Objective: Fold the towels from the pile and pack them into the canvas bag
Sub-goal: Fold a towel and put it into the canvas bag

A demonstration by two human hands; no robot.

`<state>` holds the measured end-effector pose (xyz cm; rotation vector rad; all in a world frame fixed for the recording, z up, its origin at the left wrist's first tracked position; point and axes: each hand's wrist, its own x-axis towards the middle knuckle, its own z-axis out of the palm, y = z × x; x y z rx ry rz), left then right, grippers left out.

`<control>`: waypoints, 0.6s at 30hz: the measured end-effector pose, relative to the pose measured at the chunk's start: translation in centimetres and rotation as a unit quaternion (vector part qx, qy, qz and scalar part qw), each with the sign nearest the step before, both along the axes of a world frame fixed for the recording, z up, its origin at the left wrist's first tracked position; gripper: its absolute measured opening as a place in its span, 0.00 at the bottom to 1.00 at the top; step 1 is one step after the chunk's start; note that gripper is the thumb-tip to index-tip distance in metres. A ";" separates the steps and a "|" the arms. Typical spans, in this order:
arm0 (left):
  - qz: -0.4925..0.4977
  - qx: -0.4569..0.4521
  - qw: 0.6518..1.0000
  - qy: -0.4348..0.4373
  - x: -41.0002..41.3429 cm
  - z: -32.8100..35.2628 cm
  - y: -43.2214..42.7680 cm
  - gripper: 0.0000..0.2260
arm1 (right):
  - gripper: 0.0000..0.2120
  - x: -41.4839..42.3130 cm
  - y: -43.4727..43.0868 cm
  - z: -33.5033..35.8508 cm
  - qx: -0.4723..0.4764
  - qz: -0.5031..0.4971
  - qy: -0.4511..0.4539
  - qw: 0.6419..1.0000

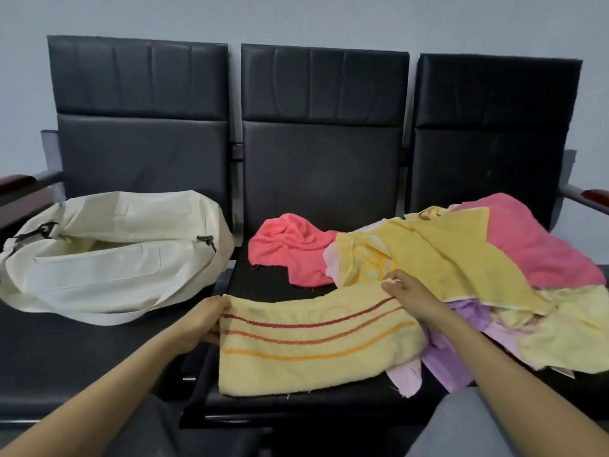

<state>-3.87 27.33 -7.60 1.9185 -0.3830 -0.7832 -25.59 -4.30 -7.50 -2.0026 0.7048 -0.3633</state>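
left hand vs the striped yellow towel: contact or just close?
Touching. The head view shows the left hand gripping the striped yellow towel at its left edge, with the fingers curled round the cloth and no gap between them.

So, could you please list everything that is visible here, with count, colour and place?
seats: three, black, side by side
canvas bag: one, cream, open, on the left seat
striped towel: one, yellow with red and orange stripes, front of the middle seat
towel pile: several, coral, yellow and lilac, across the middle and right seats
left hand: one, pinches the striped towel's left edge
right hand: one, holds its upper right corner
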 end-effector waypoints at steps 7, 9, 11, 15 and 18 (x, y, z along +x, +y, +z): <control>0.051 0.028 0.998 0.028 2.0 -1.2 -2.1 0.14 | 0.07 4.4 -2.1 -1.0 -0.087 -0.022 -0.009 0.996; 0.048 0.052 0.998 0.000 2.5 -2.3 -2.4 0.11 | 0.09 5.0 -2.3 -2.0 -0.122 -0.034 0.040 0.991; 0.030 0.091 0.994 -0.054 2.8 -3.0 -2.4 0.09 | 0.13 5.1 -2.2 -2.9 -0.211 -0.033 0.111 0.971; -0.041 0.240 0.950 -0.194 1.8 -2.9 -2.7 0.24 | 0.18 5.9 1.1 -3.2 -0.416 0.030 0.109 0.902; -0.055 0.234 0.931 -0.275 1.0 -3.2 -3.3 0.24 | 0.12 6.8 5.1 -3.5 -0.475 0.141 -0.003 0.869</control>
